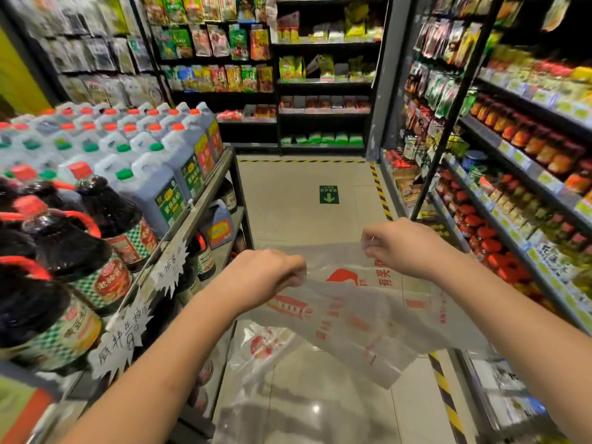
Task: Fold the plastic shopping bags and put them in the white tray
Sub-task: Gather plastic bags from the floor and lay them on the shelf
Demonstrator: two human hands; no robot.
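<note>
In the middle of the frame, two hands hold up a clear plastic bag (362, 318) with red print. The left hand (266, 277) is at the bag's top left edge, and its fingers are curled tight on the plastic. The right hand (402, 246) is a bit higher, and its fingers pinch the top right edge. The bag hangs down between the arms, over the shiny floor (304, 193). A second bag (259, 347) shows lower down. Dark bottles (105, 213) stand on the shelf (205, 203) at the left.

Grocery shop aisle: stocked shelves (519, 193), price tags (171, 267)
</note>
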